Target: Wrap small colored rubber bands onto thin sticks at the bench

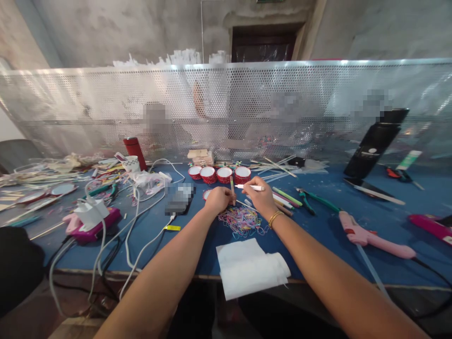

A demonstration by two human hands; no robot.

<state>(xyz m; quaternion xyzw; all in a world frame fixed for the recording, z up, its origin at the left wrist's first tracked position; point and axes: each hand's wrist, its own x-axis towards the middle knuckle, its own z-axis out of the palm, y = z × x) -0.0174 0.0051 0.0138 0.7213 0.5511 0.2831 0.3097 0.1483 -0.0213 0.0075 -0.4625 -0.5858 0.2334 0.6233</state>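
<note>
Blue tabletop [169, 235]: both hands work thin sticks over a loose pile of coloured rubber bands [242, 220].
Left hand [219, 198] pinches an upright green stick [232, 184]; right hand [260, 197] holds a white stick [250, 187]. Keep them steady, mid-tabletop.

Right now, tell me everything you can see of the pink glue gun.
The pink glue gun lies flat on the blue table, to the right of the right hand and apart from it. It looks like plastic, with a paler nozzle end. A clear stick juts out beneath it, and a dark cord trails right.
</note>
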